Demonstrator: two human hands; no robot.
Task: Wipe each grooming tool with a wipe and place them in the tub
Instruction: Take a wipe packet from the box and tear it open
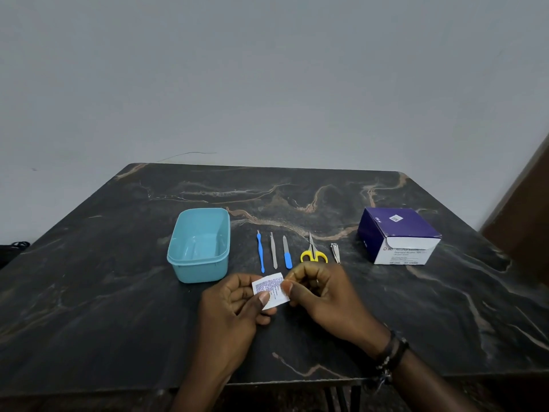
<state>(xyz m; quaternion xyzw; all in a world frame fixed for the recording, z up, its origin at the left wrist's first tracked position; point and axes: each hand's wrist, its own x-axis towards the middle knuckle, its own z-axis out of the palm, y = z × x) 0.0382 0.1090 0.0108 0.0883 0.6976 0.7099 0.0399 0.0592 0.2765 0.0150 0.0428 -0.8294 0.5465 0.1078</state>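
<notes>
The teal tub (199,248) stands empty at the left of the dark marble table (89,292). Right of it lie the blue cuticle pusher (260,251), tweezers (273,250), blue-handled file (287,253), yellow scissors (312,253) and nail clipper (335,253) in a row. Nearer me, my left hand (234,304) and right hand (322,295) pinch the wipe sachet (271,290) between thumbs and fingertips. The purple wipe box (396,234) sits far right

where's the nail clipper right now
In the head view, the nail clipper lies on the table at the right end of the tool row, between the yellow scissors and the purple box.
</notes>
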